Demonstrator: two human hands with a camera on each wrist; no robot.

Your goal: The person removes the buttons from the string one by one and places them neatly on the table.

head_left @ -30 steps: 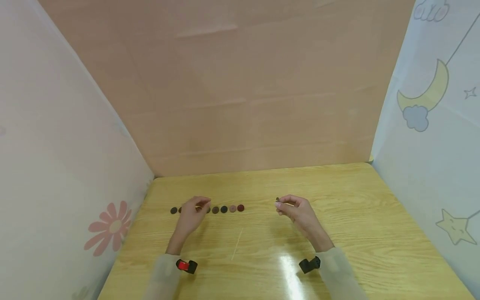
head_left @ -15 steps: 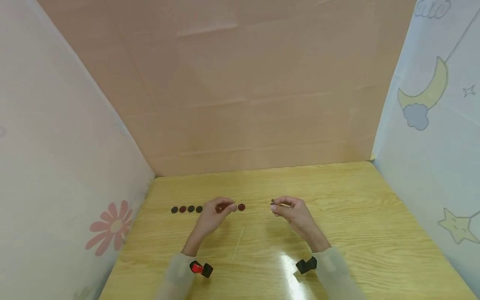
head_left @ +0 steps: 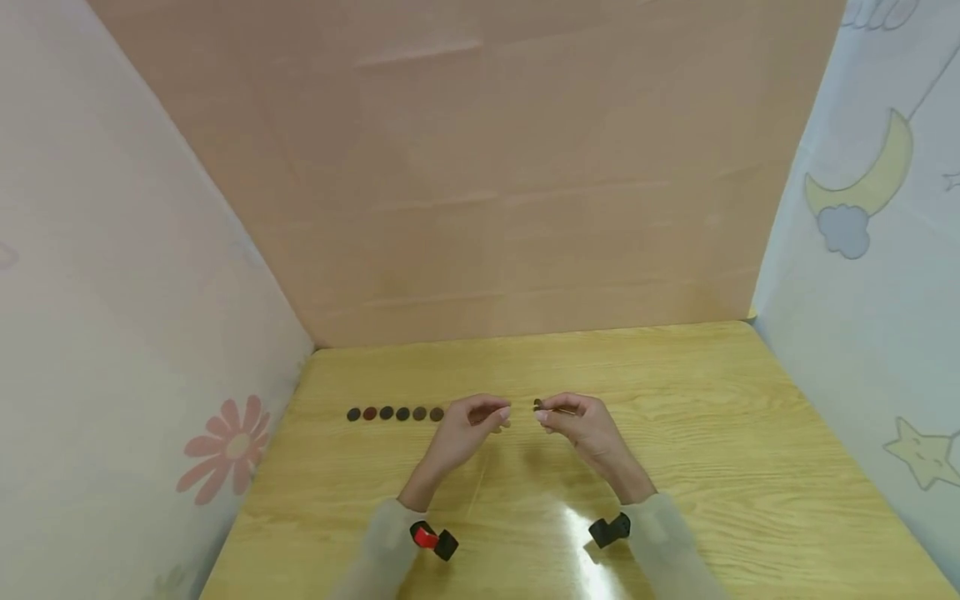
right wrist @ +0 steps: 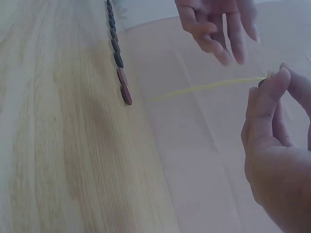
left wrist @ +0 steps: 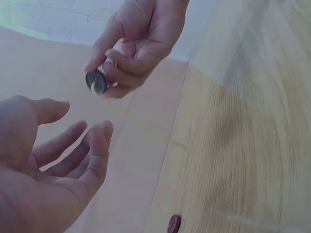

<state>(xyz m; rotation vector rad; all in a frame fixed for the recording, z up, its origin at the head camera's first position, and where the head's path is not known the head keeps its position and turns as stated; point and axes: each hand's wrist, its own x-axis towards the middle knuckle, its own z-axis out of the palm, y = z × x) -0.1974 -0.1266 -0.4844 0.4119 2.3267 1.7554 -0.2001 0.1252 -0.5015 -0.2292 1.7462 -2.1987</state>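
My right hand point(head_left: 583, 425) pinches a dark round button point(left wrist: 97, 81) between thumb and fingers, above the table. A thin yellow string point(right wrist: 204, 87) comes out of the button's middle and trails off through the air. Facing it, my left hand point(head_left: 467, 427) is apart from the button, its fingers loosely bent and nothing between them in the left wrist view. Below and beyond the left hand lies a row of buttons, among them a dark red button point(right wrist: 126, 95) at the near end in the right wrist view; in the head view this hand hides part of the row.
The wooden table point(head_left: 720, 433) has a pinkish-brown panel point(head_left: 487, 208) standing along its back edge. Pale printed walls rise at the left point(head_left: 135, 317) and right point(head_left: 855, 333). Dark wrist cameras are strapped over both sleeves.
My left hand has moved right along the button row, up close to the right hand. The right hand has shifted slightly left, still pinching the button.
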